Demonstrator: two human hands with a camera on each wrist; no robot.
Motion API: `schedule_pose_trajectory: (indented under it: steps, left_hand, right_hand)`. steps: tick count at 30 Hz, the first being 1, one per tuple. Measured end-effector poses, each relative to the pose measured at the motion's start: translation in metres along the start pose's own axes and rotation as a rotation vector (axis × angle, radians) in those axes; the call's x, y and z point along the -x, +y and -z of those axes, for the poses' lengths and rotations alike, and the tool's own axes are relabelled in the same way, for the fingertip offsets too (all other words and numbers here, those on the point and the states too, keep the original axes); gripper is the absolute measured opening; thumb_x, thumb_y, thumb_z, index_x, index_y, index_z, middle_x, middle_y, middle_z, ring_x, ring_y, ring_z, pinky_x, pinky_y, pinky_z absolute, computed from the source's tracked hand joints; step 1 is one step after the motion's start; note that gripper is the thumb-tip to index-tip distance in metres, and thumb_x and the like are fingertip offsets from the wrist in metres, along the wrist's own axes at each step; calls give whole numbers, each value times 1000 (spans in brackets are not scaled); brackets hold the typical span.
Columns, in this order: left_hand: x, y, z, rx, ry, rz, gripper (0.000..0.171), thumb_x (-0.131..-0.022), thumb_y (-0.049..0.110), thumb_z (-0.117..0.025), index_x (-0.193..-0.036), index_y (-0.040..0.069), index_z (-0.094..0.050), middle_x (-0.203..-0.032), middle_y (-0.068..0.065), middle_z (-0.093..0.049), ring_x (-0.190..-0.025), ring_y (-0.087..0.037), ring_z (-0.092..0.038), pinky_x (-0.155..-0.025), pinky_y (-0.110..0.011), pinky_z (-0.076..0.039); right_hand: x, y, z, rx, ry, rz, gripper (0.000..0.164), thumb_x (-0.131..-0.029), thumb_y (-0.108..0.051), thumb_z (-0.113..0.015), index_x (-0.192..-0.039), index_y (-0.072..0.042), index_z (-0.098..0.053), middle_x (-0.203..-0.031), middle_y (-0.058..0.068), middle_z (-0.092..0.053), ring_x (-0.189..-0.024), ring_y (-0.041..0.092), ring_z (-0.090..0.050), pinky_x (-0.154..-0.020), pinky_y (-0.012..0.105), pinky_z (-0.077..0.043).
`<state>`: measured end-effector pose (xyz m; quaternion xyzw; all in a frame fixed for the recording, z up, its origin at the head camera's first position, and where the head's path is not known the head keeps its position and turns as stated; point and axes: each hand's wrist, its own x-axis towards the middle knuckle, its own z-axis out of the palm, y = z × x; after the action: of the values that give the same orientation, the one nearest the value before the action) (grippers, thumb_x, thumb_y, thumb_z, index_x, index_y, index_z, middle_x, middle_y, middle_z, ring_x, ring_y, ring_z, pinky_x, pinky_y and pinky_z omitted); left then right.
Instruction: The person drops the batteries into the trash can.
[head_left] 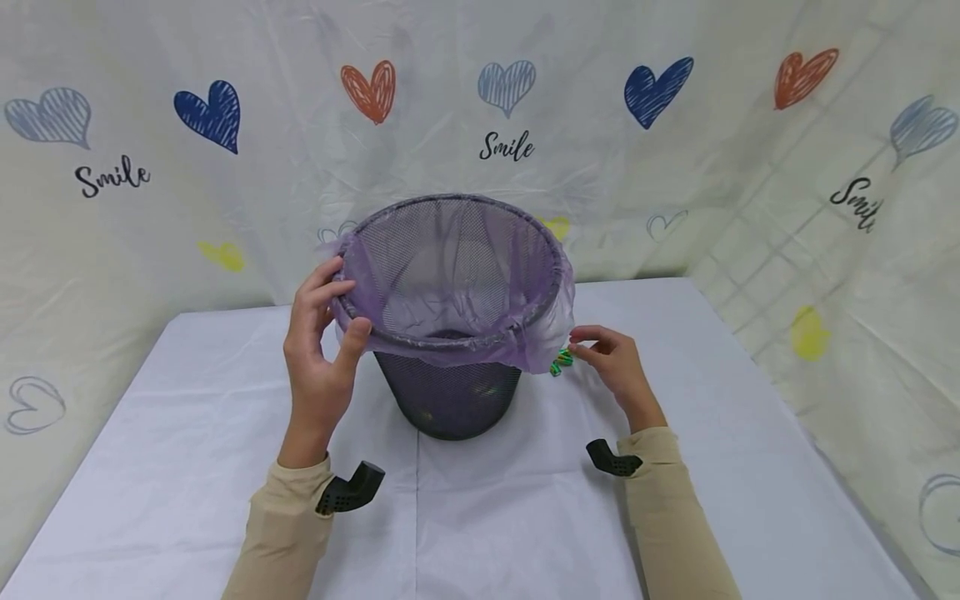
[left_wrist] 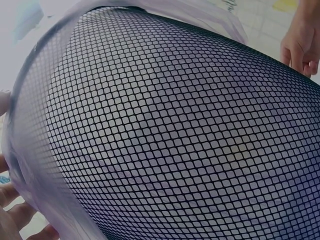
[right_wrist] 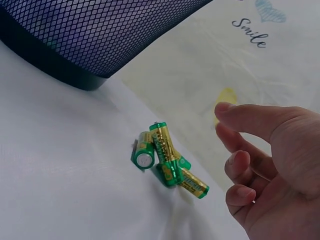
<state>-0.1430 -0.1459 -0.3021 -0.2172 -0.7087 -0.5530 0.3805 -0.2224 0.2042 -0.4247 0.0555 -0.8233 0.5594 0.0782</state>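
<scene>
A black wire-mesh wastebasket (head_left: 453,392), lined with a thin purple bin bag (head_left: 551,333) folded over its rim, stands on the white table. At its left rim my left hand (head_left: 318,358) holds on through the bag, thumb on the near side and fingers spread along the left. The mesh fills the left wrist view, with some fingertips (left_wrist: 20,215) at its left edge. My right hand (right_wrist: 280,160) hangs beside the batteries (right_wrist: 167,155), thumb and index finger close together with nothing visible between them. These green-and-gold batteries lie in a small heap right of the basket.
A white cloth covers the table (head_left: 187,433). Behind and around it hangs a pale curtain (head_left: 420,158) with printed hearts and "Smile" lettering. A black wrist mount (head_left: 351,487) sits on the left sleeve, another mount (head_left: 613,460) on the right.
</scene>
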Motion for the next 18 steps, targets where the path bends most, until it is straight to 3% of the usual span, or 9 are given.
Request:
schedule_pose_trajectory:
  steps: [7, 14, 18]
  left_hand:
    - [0, -1, -1, -5, -7, -6, 50, -88, 30, -58, -112, -12, -51, -134, -24, -43, -127, -33, -41, -99, -26, -41]
    - [0, -1, -1, -14, 3, -5, 49, -88, 30, -58, -112, -13, -51, -134, -24, -44, -126, -33, -41, -99, -26, -41]
    - [0, 0, -1, -13, 1, -8, 50, -88, 30, -58, -112, -13, -51, -134, -24, -44, -126, -34, -41, -100, -27, -41]
  right_hand:
    - [2, 7, 1, 39, -84, -61, 30, -80, -9, -68, -108, 0, -63, -104, 26, -62, -56, 5, -45, -47, 21, -37]
    - [0, 14, -1, 53, -141, -47, 32, -79, -8, -68, -109, 3, -63, -100, 26, -62, -56, 6, -47, -48, 20, -38]
    - [-7, 34, -3, 100, -145, -47, 31, -78, -14, -71, -107, -5, -66, -101, 20, -65, -58, 7, -51, -51, 20, -42]
